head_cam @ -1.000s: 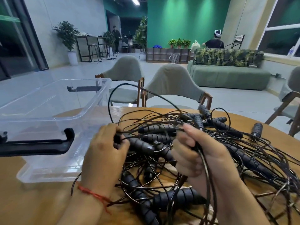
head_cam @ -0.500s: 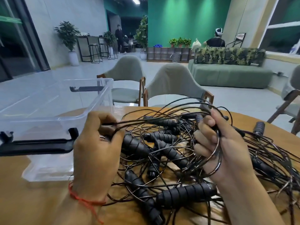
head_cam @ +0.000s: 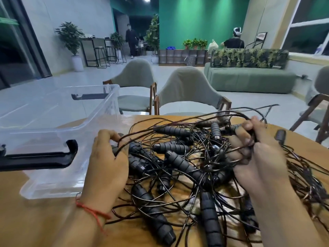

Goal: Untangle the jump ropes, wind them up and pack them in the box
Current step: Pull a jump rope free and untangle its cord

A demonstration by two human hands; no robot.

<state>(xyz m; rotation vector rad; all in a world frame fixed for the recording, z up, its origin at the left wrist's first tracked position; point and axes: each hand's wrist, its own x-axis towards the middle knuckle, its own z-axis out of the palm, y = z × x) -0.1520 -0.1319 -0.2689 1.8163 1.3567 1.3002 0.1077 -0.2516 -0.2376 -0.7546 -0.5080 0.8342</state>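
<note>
Centrally, tangled black jump ropes (head_cam: 179, 164) lay heaped on the wooden worktop (head_cam: 35, 221), ribbed handles mixed through the cords. Left hand (head_cam: 106, 166) pinched cords at the heap's left edge, just beside the clear plastic box (head_cam: 99, 118). Right hand (head_cam: 258, 157) gripped a bunch of cords at the heap's right. Red string (head_cam: 92, 211) on left wrist.

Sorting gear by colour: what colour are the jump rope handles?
The handles are black, seen best in the head view.
</note>
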